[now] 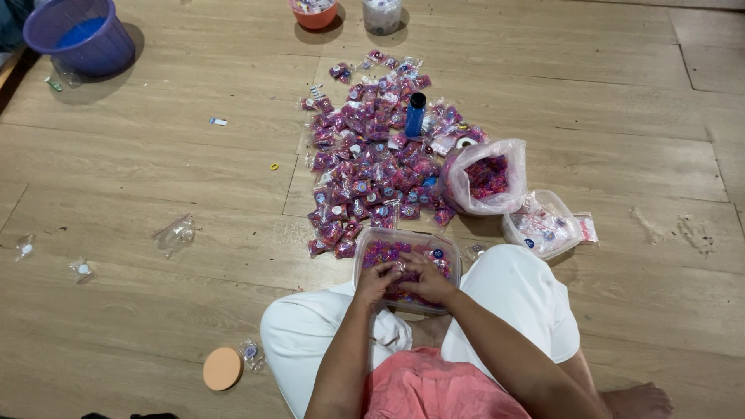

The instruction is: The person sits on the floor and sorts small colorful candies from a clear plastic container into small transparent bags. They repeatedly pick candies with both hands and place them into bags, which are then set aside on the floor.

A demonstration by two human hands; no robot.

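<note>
I sit cross-legged on a wooden floor with a clear plastic box [365,247] between my knees. It holds small pink and purple pieces. My left hand [375,281] and my right hand [425,278] are both inside the box, fingers curled among the pieces and touching each other at the tips. Whether either hand grips a piece is hidden by the fingers. Beyond the box lies a wide heap of small filled pink packets [372,159].
A blue bottle [415,115] stands in the heap. A plastic bag of pink pieces [486,177] and a bag of empty packets [543,226] lie right. A purple bucket [77,35] stands far left, an orange bowl [314,12] and a clear tub [382,14] at the far edge, and an orange lid [223,368] near my left knee.
</note>
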